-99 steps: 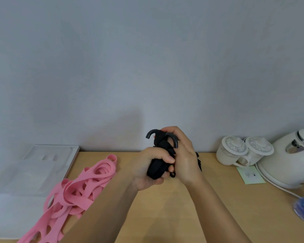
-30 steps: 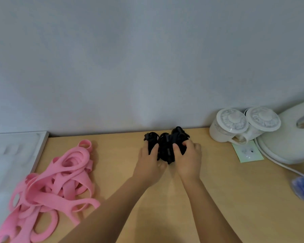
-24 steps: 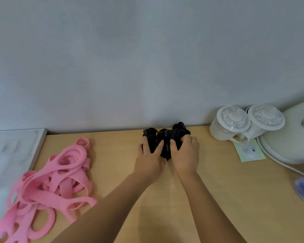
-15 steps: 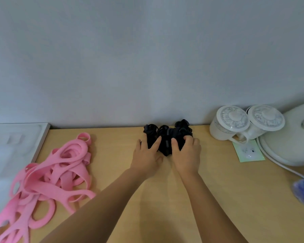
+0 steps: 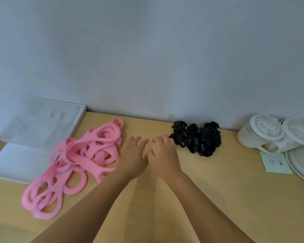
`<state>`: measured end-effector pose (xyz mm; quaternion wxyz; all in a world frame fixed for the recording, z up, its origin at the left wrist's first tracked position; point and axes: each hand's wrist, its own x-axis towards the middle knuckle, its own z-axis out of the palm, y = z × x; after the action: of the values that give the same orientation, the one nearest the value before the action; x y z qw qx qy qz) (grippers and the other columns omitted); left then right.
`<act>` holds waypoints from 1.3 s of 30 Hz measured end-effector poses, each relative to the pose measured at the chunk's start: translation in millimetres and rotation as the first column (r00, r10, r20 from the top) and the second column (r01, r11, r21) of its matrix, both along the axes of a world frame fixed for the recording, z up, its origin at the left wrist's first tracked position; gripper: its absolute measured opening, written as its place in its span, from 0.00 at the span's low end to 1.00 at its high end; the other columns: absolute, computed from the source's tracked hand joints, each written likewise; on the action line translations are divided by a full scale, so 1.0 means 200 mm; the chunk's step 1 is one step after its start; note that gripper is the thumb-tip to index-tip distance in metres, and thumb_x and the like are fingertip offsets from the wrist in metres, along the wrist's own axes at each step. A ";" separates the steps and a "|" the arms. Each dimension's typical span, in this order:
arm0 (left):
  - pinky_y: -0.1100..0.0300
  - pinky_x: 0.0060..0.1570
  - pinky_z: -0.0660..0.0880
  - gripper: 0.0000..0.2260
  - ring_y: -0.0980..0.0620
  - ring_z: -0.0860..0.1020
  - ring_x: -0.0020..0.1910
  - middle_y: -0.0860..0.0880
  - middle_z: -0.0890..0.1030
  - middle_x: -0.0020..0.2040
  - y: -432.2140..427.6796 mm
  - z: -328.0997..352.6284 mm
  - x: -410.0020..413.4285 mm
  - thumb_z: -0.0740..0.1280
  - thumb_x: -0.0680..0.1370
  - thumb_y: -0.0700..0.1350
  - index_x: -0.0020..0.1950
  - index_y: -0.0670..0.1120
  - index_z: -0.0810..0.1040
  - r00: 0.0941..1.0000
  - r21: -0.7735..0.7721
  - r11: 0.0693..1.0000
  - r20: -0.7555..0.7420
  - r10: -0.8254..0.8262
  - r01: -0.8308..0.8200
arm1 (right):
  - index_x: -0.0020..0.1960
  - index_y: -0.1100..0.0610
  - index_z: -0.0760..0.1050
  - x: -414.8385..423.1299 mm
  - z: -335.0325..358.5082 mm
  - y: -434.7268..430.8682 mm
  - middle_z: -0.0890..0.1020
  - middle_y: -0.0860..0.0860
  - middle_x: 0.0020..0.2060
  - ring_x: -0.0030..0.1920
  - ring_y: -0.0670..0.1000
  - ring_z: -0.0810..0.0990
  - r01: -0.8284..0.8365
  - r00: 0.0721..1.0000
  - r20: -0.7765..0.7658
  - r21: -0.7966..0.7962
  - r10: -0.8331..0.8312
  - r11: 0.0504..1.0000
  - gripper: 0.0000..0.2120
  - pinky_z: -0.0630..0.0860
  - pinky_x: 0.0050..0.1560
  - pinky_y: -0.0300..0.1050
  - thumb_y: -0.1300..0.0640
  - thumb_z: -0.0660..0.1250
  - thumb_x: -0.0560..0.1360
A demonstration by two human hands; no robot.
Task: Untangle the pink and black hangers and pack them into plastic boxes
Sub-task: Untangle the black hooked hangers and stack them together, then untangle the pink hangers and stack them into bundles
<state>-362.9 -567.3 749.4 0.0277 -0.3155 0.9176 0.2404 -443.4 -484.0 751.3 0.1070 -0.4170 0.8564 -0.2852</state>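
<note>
Black hangers (image 5: 197, 139) lie just beside the right grip (image 5: 162, 152).

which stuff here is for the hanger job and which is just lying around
For the job: pink hangers, black hangers, translucent plastic box at the left.
Lying about: white lidded cups, green paper slip, white appliance at the right edge.

I get one head-worn wide-angle view, facing forward and down: wall (image 5: 147, 50) in upper frame, table (image 5: 218, 199) lower, left hand (image 5: 132, 156) and right hand (image 5: 162, 154) close, centre.
</note>
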 end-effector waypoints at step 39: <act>0.54 0.53 0.71 0.16 0.48 0.72 0.54 0.46 0.74 0.56 -0.81 0.08 0.53 0.65 0.74 0.50 0.60 0.46 0.73 0.995 0.057 0.998 -0.097 0.021 -0.016 | 0.50 0.58 0.67 0.46 0.01 -0.72 0.75 0.51 0.41 0.39 0.51 0.74 0.652 0.569 0.689 -0.044 -0.450 0.757 0.14 0.72 0.34 0.40 0.74 0.56 0.71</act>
<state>-256.4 -728.6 765.0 -0.0107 -0.3110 0.9077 0.2814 -350.9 -628.5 753.3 0.2334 -0.0125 0.8006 -0.5518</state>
